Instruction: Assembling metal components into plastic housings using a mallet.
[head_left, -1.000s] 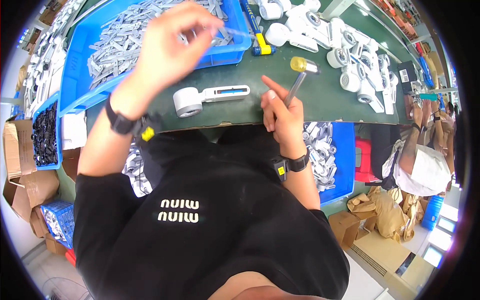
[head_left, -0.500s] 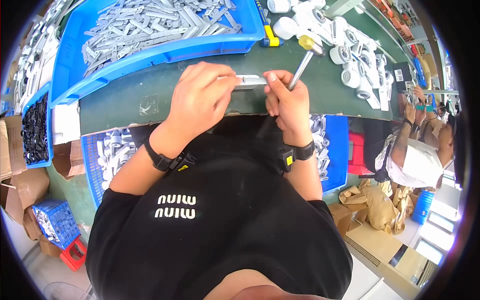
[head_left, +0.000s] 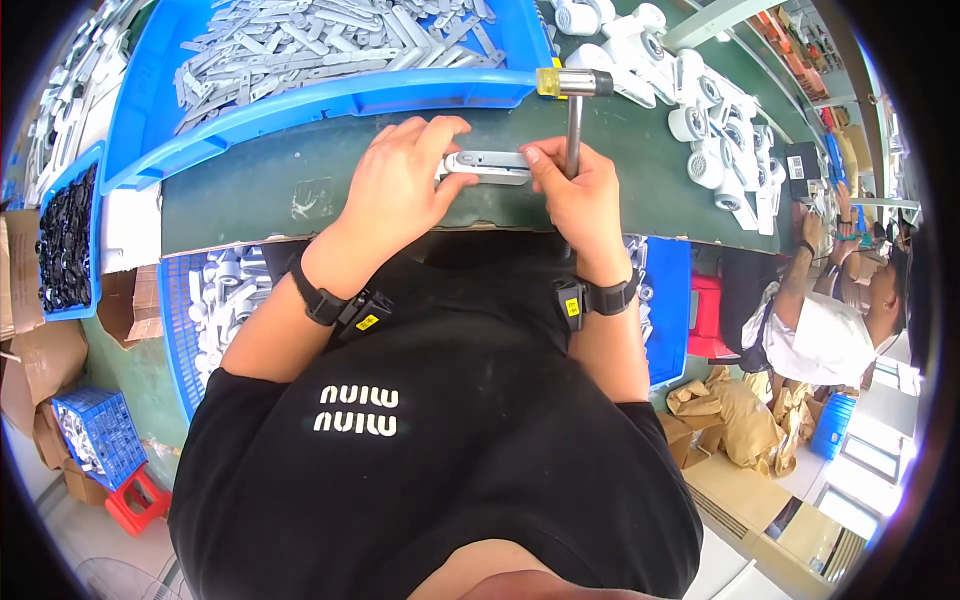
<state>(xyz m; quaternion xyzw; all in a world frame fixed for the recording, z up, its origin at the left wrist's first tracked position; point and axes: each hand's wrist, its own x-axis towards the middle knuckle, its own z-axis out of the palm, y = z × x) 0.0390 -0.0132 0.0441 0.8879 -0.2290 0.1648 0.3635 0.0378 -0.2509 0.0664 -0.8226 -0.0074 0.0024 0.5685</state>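
Over the near part of the green tabletop, my left hand (head_left: pixel 392 190) pinches the left end of a slim white part (head_left: pixel 505 179) between thumb and fingers. Along its upper side lies a grey strip (head_left: pixel 488 159), rounded at its left end. My right hand (head_left: pixel 585 200) has thumb and forefinger at the right end of both pieces. The same hand also keeps a mallet (head_left: pixel 574 125) in its grip, metal handle nearly upright. Its head (head_left: pixel 578 82), yellow at one end and black at the other, points away from me. How the strip joins the white part cannot be made out.
A blue bin (head_left: pixel 330 95) of grey strips stands at the far left of the table (head_left: pixel 240 205). White wheeled parts (head_left: pixel 690 125) are heaped at far right. A blue tray (head_left: pixel 100 240) holds black pieces. Crates of white parts sit below the table edge. Another person (head_left: pixel 825 320) works at right.
The mallet has swung from a rightward slant to nearly upright. Between my hands the held pieces have turned, showing more of the strip's flat face. My left fingers have shifted along the left end.
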